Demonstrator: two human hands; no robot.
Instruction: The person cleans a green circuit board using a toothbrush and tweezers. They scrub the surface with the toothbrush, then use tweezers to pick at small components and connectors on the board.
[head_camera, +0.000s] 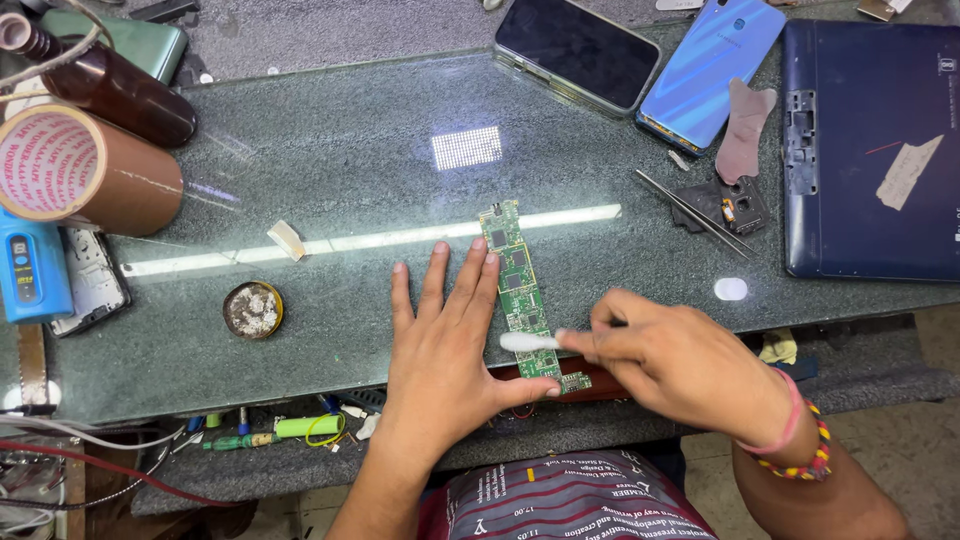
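Single head view looks steeply down, close over the glass-topped bench (330, 180)

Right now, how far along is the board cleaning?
Done: circuit board is out, bare on the glass table. In hand: left hand pins it flat; right hand wipes a white brush tip near its lower end. Left: the upper half is untouched; blue phone and tablet back lie apart.
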